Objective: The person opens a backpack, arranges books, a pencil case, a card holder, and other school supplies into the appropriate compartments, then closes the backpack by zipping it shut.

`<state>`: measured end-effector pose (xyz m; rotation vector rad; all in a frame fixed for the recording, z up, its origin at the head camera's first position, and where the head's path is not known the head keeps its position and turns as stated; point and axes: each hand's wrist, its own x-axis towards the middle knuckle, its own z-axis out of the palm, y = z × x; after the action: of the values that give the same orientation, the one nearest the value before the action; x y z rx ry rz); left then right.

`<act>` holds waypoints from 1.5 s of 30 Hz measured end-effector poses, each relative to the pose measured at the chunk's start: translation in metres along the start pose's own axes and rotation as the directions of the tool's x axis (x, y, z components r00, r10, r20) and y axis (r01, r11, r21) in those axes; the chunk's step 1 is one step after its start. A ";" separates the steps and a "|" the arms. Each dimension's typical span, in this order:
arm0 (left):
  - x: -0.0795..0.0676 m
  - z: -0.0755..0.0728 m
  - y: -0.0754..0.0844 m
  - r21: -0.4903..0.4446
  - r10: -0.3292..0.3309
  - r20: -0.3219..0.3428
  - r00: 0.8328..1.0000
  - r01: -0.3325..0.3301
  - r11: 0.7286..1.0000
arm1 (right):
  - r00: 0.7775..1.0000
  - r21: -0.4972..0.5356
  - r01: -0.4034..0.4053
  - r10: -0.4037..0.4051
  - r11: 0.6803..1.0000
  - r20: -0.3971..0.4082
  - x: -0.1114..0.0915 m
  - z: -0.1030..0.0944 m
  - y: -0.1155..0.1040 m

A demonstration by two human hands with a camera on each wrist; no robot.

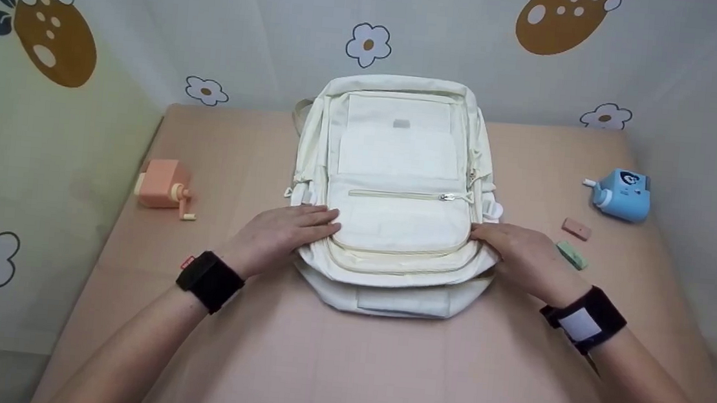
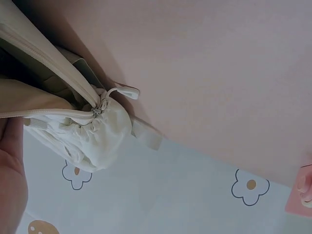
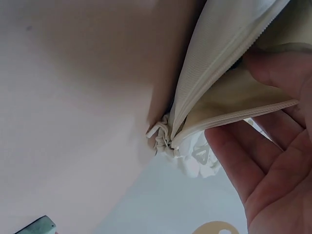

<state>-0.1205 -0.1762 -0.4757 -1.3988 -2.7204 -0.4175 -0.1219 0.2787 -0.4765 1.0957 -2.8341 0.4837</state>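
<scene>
A cream backpack lies on its back with its front panel facing up. Its main zip gapes along the lower edge, and dark space shows inside the opening in the left wrist view. My left hand holds the panel's left edge, fingers on top; the thumb is hidden in the head view. On the opposite side, my right hand pinches the panel's zip edge. The right wrist view shows the thumb inside the opening and the other fingers outside.
An orange crank pencil sharpener stands at the table's left. On the right are a blue crank pencil sharpener, a pink eraser and a green eraser. Patterned curtains border the pinkish table.
</scene>
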 end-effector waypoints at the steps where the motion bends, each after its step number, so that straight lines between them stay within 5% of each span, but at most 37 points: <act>1: 0.000 0.000 0.001 0.003 -0.010 0.012 1.000 0.010 1.000 | 1.000 0.006 -0.007 0.007 1.000 0.013 0.000 0.000 0.000; 10: -0.004 -0.004 0.013 0.013 -0.113 0.124 0.986 0.112 0.994 | 0.997 0.015 -0.026 0.025 1.000 0.076 0.001 0.003 0.000; 17: -0.005 -0.007 0.019 -0.062 -0.201 0.251 0.947 0.223 0.973 | 0.990 0.051 -0.057 0.050 0.997 0.136 -0.001 0.002 -0.001; 27: 0.004 -0.014 0.027 -0.025 -0.218 0.300 0.929 0.236 0.971 | 0.940 0.170 -0.186 0.125 0.968 0.317 -0.010 -0.008 -0.002; 31: 0.023 -0.023 0.041 0.081 -0.240 0.270 0.932 0.227 0.971 | 0.945 0.140 -0.190 0.143 0.972 0.295 -0.008 -0.005 -0.006; 36: 0.061 -0.026 0.068 0.191 -0.175 0.231 0.957 0.132 0.973 | 0.949 0.082 -0.172 0.143 0.982 0.280 -0.007 0.000 -0.010; 45: 0.141 -0.011 0.117 0.214 -0.174 0.422 0.890 0.089 0.973 | 0.960 0.103 -0.163 0.134 0.981 0.245 -0.004 0.003 -0.010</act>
<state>-0.1101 -0.0035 -0.4158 -1.4015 -3.1129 0.1825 -0.1119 0.2736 -0.4770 1.0261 -3.1514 0.5807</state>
